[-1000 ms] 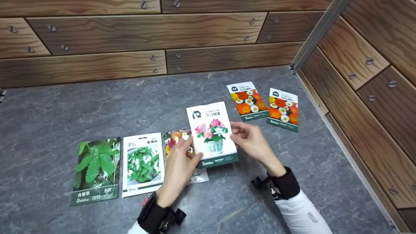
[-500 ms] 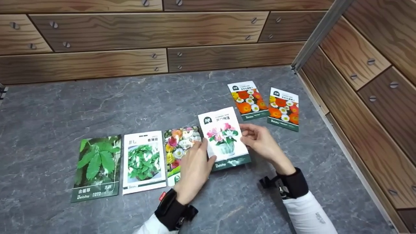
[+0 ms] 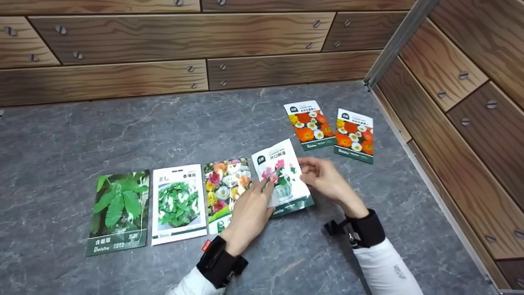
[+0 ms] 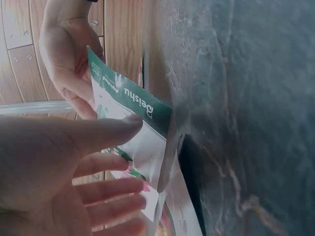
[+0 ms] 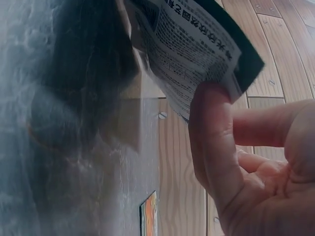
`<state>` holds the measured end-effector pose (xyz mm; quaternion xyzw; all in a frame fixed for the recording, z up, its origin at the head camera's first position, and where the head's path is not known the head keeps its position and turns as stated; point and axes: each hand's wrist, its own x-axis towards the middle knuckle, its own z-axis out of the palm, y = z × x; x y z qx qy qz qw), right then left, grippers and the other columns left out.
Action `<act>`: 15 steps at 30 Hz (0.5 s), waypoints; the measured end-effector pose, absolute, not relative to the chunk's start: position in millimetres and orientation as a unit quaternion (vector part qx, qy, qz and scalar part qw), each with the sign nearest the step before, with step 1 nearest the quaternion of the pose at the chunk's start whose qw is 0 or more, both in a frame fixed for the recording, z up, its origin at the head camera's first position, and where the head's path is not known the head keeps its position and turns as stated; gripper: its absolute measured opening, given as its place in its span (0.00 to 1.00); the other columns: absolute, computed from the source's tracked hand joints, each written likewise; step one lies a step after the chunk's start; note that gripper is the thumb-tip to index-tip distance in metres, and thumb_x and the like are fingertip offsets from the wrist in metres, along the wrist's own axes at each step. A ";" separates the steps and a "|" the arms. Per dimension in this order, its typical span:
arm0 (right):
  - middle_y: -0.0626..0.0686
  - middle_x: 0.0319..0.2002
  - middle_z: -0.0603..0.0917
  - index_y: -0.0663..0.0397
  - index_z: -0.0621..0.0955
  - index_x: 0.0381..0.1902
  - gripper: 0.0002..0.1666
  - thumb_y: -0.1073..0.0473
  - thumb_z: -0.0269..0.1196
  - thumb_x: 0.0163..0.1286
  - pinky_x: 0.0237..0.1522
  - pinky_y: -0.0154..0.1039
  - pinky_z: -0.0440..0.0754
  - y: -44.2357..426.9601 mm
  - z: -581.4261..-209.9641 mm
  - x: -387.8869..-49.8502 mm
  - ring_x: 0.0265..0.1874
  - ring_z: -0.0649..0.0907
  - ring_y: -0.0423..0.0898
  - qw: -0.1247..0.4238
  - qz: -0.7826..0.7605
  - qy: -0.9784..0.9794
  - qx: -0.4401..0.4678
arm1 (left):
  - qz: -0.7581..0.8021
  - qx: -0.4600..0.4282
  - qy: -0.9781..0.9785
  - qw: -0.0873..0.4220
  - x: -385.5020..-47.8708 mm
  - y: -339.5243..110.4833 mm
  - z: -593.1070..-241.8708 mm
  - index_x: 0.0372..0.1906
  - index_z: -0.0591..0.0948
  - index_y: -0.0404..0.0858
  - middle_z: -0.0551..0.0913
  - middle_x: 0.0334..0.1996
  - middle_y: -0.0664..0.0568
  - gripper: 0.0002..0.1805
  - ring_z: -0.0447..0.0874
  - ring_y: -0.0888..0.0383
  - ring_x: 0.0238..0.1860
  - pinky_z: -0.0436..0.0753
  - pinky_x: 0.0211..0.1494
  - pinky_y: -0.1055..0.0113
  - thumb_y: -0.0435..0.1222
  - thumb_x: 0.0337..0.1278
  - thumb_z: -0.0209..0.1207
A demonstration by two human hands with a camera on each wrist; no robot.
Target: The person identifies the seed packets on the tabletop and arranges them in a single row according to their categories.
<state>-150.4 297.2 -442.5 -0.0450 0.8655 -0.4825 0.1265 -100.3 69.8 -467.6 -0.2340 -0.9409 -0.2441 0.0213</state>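
Watching from my end, the left hand [image 3: 251, 205] is nearest: fingers pretty straight over the lower left of the bowl-lotus seed packet [image 3: 284, 180], thumb by its near edge, so it's resting on it rather than gripping. That packet sits tilted, right side lifted off the grey marbled table [image 3: 163, 135]. The right hand [image 3: 327, 182] has its right edge pinched between thumb and fingers. I'd guess it's light, bendy, a bit slick and easy to crease, so side edges are where I'd take hold. Left of it lie the mixed-flower packet [image 3: 225, 188], mint packet [image 3: 179, 205] and mimosa packet [image 3: 117, 211] in a row. Far right, two poppy packets [image 3: 310, 125], then wood-plank-patterned walls [image 3: 143, 41].
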 end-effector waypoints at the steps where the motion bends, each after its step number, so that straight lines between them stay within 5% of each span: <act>1: 0.61 0.39 0.84 0.77 0.72 0.70 0.31 0.72 0.60 0.71 0.32 0.28 0.81 297.0 -442.8 -150.0 0.31 0.80 0.40 0.126 -0.477 0.869 -0.046 | -0.242 -0.237 -0.941 0.015 -100.3 69.5 -468.0 0.70 0.77 0.32 0.80 0.69 0.35 0.36 0.84 0.39 0.66 0.86 0.68 0.48 0.36 0.57 0.75; 7: 0.60 0.37 0.86 0.70 0.72 0.72 0.32 0.70 0.62 0.71 0.33 0.31 0.79 293.4 -446.8 -145.5 0.29 0.80 0.41 0.109 -0.374 0.919 -0.056 | -0.215 -0.244 -0.946 -0.006 -99.0 69.5 -469.1 0.69 0.78 0.33 0.80 0.70 0.36 0.34 0.82 0.39 0.68 0.82 0.73 0.47 0.38 0.58 0.74; 15: 0.58 0.35 0.88 0.68 0.74 0.73 0.41 0.54 0.74 0.68 0.35 0.41 0.82 285.5 -451.1 -138.8 0.29 0.83 0.46 0.126 -0.239 0.959 -0.084 | -0.164 -0.255 -0.953 0.007 -97.2 70.1 -472.2 0.65 0.83 0.38 0.83 0.67 0.41 0.29 0.85 0.44 0.65 0.85 0.68 0.50 0.40 0.59 0.74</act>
